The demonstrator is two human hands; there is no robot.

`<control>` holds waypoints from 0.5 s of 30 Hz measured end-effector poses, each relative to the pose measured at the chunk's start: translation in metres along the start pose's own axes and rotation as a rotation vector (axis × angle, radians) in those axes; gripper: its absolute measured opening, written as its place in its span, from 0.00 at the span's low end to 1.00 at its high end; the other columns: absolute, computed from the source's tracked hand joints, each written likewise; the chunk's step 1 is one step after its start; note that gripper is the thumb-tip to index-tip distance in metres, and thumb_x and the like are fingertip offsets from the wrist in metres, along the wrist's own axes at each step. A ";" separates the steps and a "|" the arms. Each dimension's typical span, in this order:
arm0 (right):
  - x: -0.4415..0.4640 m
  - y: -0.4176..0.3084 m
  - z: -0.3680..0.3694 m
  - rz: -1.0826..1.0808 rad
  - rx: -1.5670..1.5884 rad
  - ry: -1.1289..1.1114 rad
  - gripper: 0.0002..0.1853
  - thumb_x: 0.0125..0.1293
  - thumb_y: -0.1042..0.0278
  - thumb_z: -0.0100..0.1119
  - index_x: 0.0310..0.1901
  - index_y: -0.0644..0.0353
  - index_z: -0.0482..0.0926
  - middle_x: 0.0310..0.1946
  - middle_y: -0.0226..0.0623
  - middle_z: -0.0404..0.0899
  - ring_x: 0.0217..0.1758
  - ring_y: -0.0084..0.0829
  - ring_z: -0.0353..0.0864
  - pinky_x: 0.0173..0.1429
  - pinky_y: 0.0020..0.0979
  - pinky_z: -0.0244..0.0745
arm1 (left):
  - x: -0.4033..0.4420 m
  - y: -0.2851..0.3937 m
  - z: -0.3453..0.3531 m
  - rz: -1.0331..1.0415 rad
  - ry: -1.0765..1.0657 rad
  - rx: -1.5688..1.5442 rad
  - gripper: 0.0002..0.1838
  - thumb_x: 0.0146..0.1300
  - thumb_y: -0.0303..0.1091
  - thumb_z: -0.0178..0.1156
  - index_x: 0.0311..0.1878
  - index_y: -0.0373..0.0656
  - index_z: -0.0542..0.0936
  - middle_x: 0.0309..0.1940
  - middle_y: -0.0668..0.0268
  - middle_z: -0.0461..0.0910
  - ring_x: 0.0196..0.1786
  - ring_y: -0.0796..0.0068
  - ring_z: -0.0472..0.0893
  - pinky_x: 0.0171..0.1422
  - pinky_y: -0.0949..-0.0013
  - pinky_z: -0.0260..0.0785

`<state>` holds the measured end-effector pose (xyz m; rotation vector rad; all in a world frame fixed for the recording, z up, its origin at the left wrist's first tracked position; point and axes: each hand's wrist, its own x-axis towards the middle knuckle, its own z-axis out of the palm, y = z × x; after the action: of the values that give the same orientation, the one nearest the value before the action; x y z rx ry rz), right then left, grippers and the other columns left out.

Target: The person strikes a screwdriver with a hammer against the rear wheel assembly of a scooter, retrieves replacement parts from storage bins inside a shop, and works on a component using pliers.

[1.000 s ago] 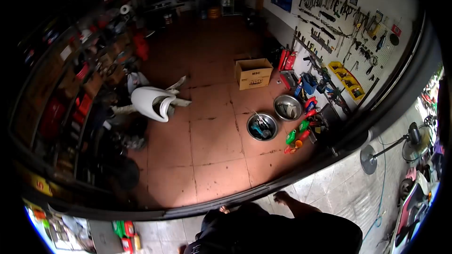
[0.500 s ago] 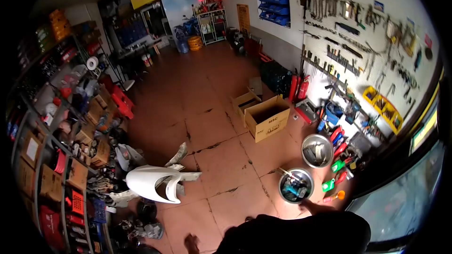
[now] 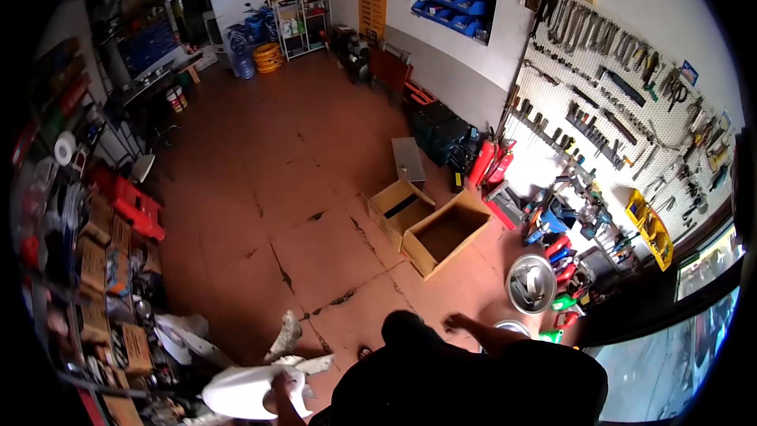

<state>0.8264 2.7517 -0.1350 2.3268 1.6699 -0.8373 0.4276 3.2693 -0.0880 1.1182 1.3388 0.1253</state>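
Observation:
My left hand (image 3: 281, 386) is over the opening of a white curved body panel (image 3: 236, 393), like a motorbike fairing, lying on the floor at lower left. Its fingers are too dark and small to make out, and I cannot tell whether they grip the panel. Worn whitish pieces (image 3: 285, 338) lie against the panel's far side. My right hand (image 3: 457, 322) hangs above the tiled floor with its fingers loosely apart and nothing visible in it. Beside that forearm is a metal basin (image 3: 511, 326), mostly hidden by my arm and body.
Two open cardboard boxes (image 3: 448, 235) stand on the floor ahead. To their right are another metal basin (image 3: 516, 293) with parts inside, fire extinguishers (image 3: 482, 161) and a pegboard of tools (image 3: 607, 95). Crowded shelving (image 3: 95, 268) lines the left side.
My body has moved forward and left across the floor. My left hand has come over the white panel; my right hand has left the rim of the nearer basin.

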 end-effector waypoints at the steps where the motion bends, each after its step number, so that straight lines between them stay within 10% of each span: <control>1: -0.017 -0.004 0.002 0.228 0.461 -0.092 0.08 0.63 0.60 0.62 0.38 0.54 0.78 0.34 0.32 0.81 0.39 0.26 0.80 0.39 0.33 0.76 | 0.045 0.062 0.002 0.099 -0.004 -0.041 0.17 0.69 0.46 0.48 0.49 0.44 0.77 0.33 0.63 0.79 0.30 0.69 0.78 0.28 0.69 0.71; 3: -0.027 0.002 0.000 0.786 1.278 -0.190 0.09 0.62 0.60 0.61 0.39 0.55 0.78 0.37 0.33 0.80 0.43 0.27 0.79 0.42 0.34 0.75 | 0.127 0.218 0.023 0.307 -0.045 -0.083 0.18 0.70 0.46 0.47 0.49 0.44 0.77 0.34 0.64 0.79 0.31 0.69 0.78 0.28 0.69 0.70; 7: 0.030 0.060 -0.048 1.017 1.501 -0.223 0.12 0.61 0.61 0.59 0.43 0.56 0.78 0.43 0.36 0.78 0.49 0.31 0.76 0.49 0.35 0.73 | 0.267 0.449 0.085 0.608 -0.166 -0.063 0.18 0.71 0.47 0.45 0.48 0.44 0.77 0.36 0.65 0.79 0.32 0.69 0.77 0.28 0.70 0.70; 11: 0.145 0.177 -0.164 0.479 0.468 -0.052 0.15 0.60 0.62 0.57 0.46 0.58 0.78 0.49 0.39 0.77 0.56 0.34 0.74 0.56 0.37 0.71 | 0.331 0.503 0.195 0.703 -0.451 -0.356 0.12 0.68 0.38 0.56 0.45 0.40 0.81 0.31 0.66 0.80 0.29 0.78 0.77 0.30 0.74 0.71; 12: 0.186 0.208 -0.221 0.394 0.192 0.012 0.16 0.59 0.62 0.57 0.47 0.58 0.78 0.50 0.39 0.77 0.58 0.35 0.73 0.58 0.37 0.71 | 0.332 0.489 0.222 0.652 -0.275 0.194 0.13 0.69 0.37 0.52 0.47 0.39 0.80 0.34 0.66 0.81 0.33 0.76 0.77 0.33 0.73 0.70; 14: 0.276 0.282 -0.331 0.158 -0.289 -0.112 0.19 0.57 0.59 0.55 0.50 0.56 0.77 0.56 0.38 0.73 0.62 0.40 0.70 0.61 0.40 0.70 | 0.333 0.443 0.262 0.178 -0.305 0.341 0.13 0.69 0.38 0.52 0.46 0.40 0.80 0.35 0.65 0.81 0.34 0.75 0.77 0.34 0.72 0.70; 15: 0.312 0.310 -0.365 0.158 0.435 0.403 0.13 0.63 0.61 0.54 0.46 0.55 0.78 0.45 0.34 0.77 0.49 0.33 0.75 0.49 0.34 0.72 | 0.334 0.427 0.276 0.019 -0.316 0.335 0.13 0.69 0.38 0.52 0.46 0.40 0.80 0.35 0.65 0.81 0.35 0.74 0.78 0.35 0.71 0.70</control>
<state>1.3046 3.0543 -0.0537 3.0521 1.5221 -0.8040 0.9677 3.5487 -0.0729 1.3680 1.0876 -0.2622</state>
